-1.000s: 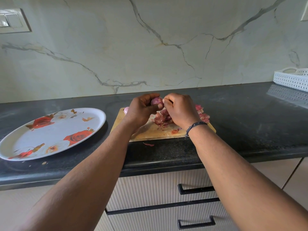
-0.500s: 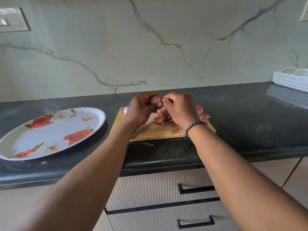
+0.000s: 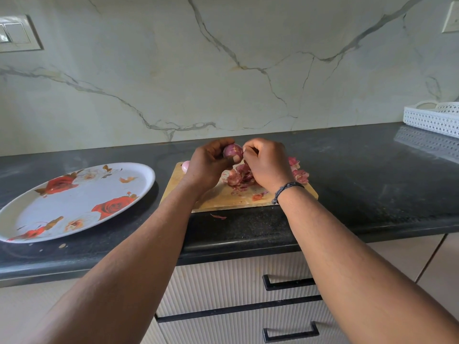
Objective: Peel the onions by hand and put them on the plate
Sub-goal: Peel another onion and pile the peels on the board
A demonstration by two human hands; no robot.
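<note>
My left hand (image 3: 207, 165) holds a small purple onion (image 3: 231, 151) above the wooden cutting board (image 3: 213, 199). My right hand (image 3: 267, 163) pinches at the onion's right side with its fingertips. A heap of reddish onion skins (image 3: 239, 178) lies on the board under my hands. A second, pale pink onion (image 3: 185, 166) peeks out at the board's far left corner, mostly hidden by my left hand. The white oval plate with red roses (image 3: 74, 202) sits on the counter to the left and holds no onions.
The black counter (image 3: 360, 175) runs along a marble wall. A white perforated basket (image 3: 433, 117) stands at the far right. One loose skin scrap (image 3: 219, 216) lies in front of the board. Drawers with black handles (image 3: 288, 285) are below the counter edge.
Both hands stay at the same spot above the board. My fingers have shifted slightly on the onion.
</note>
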